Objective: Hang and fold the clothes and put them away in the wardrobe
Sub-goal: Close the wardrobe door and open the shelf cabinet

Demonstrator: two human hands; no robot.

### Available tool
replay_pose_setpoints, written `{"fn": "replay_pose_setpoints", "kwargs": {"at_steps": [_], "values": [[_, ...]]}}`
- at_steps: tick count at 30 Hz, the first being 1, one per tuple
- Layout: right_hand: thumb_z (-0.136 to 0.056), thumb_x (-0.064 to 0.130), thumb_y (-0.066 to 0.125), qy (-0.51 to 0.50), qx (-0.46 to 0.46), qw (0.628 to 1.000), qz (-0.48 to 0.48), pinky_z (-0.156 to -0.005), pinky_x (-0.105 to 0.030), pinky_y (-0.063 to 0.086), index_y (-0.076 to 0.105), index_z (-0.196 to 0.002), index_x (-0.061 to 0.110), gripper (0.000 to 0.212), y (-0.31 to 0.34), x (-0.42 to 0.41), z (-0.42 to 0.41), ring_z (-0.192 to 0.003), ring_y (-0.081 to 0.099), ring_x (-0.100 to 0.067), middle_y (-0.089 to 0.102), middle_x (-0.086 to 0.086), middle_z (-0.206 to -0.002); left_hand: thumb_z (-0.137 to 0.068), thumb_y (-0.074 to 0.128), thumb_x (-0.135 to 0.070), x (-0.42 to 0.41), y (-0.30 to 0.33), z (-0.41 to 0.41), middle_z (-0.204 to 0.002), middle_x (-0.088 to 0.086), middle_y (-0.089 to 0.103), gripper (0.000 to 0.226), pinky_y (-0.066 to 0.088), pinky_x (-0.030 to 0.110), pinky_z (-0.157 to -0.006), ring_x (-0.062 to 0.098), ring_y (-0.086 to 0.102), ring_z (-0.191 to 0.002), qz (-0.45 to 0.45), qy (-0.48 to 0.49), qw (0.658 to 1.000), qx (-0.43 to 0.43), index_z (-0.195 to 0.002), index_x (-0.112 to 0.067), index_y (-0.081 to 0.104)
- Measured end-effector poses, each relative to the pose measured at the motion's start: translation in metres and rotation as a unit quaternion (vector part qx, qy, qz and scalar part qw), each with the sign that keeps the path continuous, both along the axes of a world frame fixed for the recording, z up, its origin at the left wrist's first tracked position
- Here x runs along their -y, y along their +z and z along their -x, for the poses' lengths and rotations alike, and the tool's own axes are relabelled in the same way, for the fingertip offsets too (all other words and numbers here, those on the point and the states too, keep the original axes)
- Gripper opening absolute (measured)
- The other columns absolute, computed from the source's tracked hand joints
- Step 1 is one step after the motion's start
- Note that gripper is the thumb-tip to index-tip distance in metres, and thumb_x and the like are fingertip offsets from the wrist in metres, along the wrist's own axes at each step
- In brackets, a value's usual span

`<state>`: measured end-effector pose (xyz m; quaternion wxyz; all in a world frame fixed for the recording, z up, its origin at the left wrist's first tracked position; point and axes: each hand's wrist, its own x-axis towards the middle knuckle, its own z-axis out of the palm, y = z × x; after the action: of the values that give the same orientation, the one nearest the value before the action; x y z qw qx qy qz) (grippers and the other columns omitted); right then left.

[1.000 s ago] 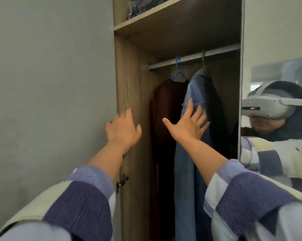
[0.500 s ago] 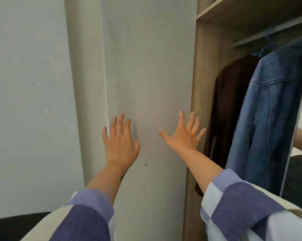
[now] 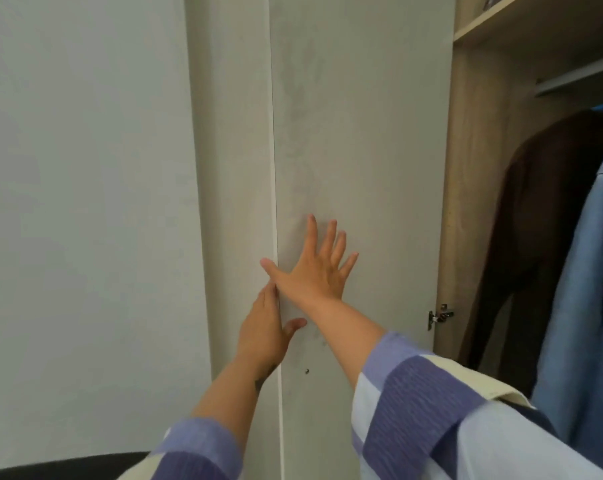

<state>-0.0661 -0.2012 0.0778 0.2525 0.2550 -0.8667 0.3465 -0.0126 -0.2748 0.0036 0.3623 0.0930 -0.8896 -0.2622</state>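
On the wardrobe door [image 3: 362, 168], right hand [image 3: 315, 271] flat, fingers spread.

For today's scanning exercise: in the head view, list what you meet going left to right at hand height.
Grey wall → left hand → right hand → door hinge → brown garment → denim jacket.

Plain grey wall [image 3: 85, 202], dark furniture edge [image 3: 61, 464]

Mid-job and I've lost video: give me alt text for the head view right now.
Both hands are at the free edge of the open grey wardrobe door: the right hand lies flat on its face, fingers spread, and the left hand is at the edge just below. To the right, a brown garment and a denim jacket hang inside.
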Motion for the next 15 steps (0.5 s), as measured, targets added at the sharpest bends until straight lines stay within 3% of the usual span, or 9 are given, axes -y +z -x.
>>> {"fn": "replay_pose_setpoints", "kwargs": {"at_steps": [2, 4, 5, 9, 15], "values": [[-0.076, 0.072, 0.05, -0.011, -0.003, 1.0, 0.004, -0.114, -0.056, -0.01, -0.02, -0.147, 0.034, 0.106, -0.005, 0.01, 0.003, -0.145, -0.018, -0.029, -0.022, -0.006, -0.157, -0.094, 0.054, -0.017, -0.004, -0.004, 0.001, -0.14, 0.001, 0.049, 0.064, 0.041, 0.008, -0.083, 0.011, 0.057, -0.111, -0.043, -0.009, 0.999, -0.03, -0.148, -0.017, 0.02], [-0.078, 0.063, 0.054, -0.023, -0.008, 1.0, 0.012, -0.115, -0.057, -0.005, -0.02, -0.146, 0.034, 0.104, -0.012, 0.014, 0.005, -0.146, -0.012, -0.029, -0.021, -0.005, -0.158, -0.096, 0.046, -0.007, -0.005, -0.008, 0.003, -0.123, 0.003, 0.062, 0.048, 0.039, 0.0, -0.063, -0.004, 0.056, -0.079, -0.07, 0.005, 0.996, -0.062, -0.142, -0.015, 0.034], [-0.079, 0.059, 0.055, -0.03, -0.013, 0.999, 0.015, -0.115, -0.057, -0.003, -0.02, -0.146, 0.034, 0.103, -0.014, 0.014, 0.005, -0.147, -0.009, -0.03, -0.02, -0.005, -0.158, -0.095, 0.045, -0.002, -0.004, -0.01, 0.005, -0.117, 0.004, 0.065, 0.045, 0.039, -0.001, -0.061, -0.006, 0.053, -0.074, -0.072, 0.008, 0.994, -0.075, -0.138, -0.014, 0.04], [-0.078, 0.051, 0.058, -0.034, -0.017, 0.999, 0.015, -0.116, -0.057, 0.001, -0.017, -0.147, 0.033, 0.104, -0.014, 0.003, -0.002, -0.146, -0.001, -0.03, -0.017, -0.005, -0.159, -0.088, 0.05, 0.006, -0.005, -0.013, 0.002, -0.099, -0.001, 0.068, 0.044, 0.041, -0.001, -0.064, 0.001, 0.061, -0.077, -0.073, -0.015, 0.993, -0.091, -0.129, -0.01, 0.05], [-0.077, 0.049, 0.058, -0.038, -0.017, 0.999, 0.005, -0.116, -0.057, 0.004, -0.016, -0.148, 0.032, 0.104, -0.012, -0.044, -0.024, -0.146, 0.004, -0.029, -0.007, -0.005, -0.16, -0.091, 0.054, -0.003, -0.048, -0.013, -0.027, -0.104, -0.005, 0.068, 0.044, 0.055, 0.03, -0.08, 0.005, 0.066, -0.086, -0.082, -0.066, 0.99, -0.098, -0.132, -0.016, 0.047]]}}
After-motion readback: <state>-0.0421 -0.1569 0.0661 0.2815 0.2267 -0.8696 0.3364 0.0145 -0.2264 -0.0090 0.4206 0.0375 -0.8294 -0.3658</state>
